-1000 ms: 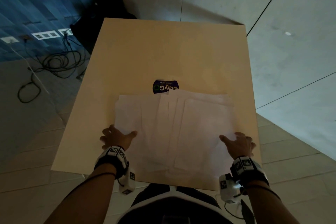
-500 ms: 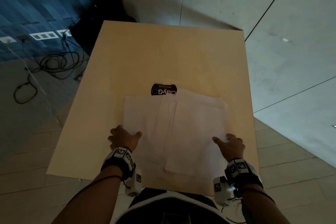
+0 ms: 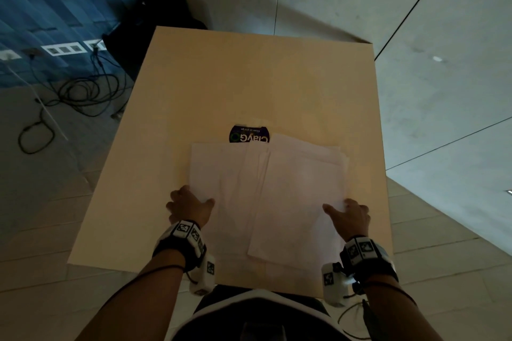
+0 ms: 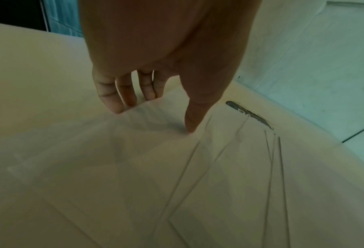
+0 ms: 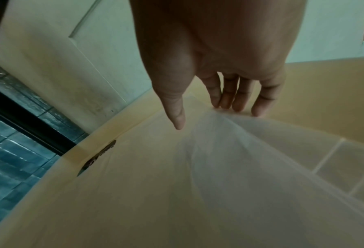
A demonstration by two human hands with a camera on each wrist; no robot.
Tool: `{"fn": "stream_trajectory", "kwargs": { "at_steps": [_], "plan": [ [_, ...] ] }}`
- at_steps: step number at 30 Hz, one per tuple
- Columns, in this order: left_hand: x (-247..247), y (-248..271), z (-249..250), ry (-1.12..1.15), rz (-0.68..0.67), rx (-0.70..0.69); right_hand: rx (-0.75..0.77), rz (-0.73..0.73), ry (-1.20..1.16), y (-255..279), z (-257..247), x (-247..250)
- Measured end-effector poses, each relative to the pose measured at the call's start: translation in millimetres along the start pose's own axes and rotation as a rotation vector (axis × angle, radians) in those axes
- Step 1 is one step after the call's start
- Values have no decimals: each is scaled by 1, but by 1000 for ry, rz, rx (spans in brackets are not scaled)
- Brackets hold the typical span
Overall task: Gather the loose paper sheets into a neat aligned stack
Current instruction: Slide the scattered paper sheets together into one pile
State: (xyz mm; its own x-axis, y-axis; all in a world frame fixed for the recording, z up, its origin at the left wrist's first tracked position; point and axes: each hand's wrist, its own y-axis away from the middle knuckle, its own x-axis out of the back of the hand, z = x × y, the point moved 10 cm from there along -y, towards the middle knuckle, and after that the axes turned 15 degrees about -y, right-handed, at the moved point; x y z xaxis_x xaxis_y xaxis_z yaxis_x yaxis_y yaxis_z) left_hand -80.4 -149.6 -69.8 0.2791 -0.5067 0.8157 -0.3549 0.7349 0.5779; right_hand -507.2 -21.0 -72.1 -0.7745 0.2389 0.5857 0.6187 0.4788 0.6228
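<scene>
Several white paper sheets (image 3: 266,196) lie overlapped on the near half of a tan table (image 3: 249,80), their edges out of line. My left hand (image 3: 191,205) is at the sheets' left edge, fingers (image 4: 121,97) straight against that edge and thumb on top of the paper (image 4: 155,167). My right hand (image 3: 349,216) is at the right edge, fingers (image 5: 236,99) straight along it, thumb over the paper (image 5: 198,167). The right-hand sheets look slightly lifted and blurred in the right wrist view.
A dark round sticker (image 3: 249,134) with lettering on the table peeks out from under the sheets' far edge. The table's near edge is just below the sheets. Cables (image 3: 69,97) lie on the floor at the left.
Both hands have moved inward toward each other, pushing the sheets closer together. The spread of paper is narrower than a second ago.
</scene>
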Motion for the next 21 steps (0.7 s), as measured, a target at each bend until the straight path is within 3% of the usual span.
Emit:
{"fn": "stream_trajectory", "kwargs": {
  "at_steps": [6, 10, 21],
  "plan": [
    [-6, 7, 9, 24, -33, -15, -65, -42, -14, -2, 0, -9],
    [-7, 10, 12, 100, -47, -15, -63, 30, -84, 7, 0, -8],
    [4, -6, -20, 103, -21, 105, -49, 84, 88, 20, 14, -13]
  ]
}}
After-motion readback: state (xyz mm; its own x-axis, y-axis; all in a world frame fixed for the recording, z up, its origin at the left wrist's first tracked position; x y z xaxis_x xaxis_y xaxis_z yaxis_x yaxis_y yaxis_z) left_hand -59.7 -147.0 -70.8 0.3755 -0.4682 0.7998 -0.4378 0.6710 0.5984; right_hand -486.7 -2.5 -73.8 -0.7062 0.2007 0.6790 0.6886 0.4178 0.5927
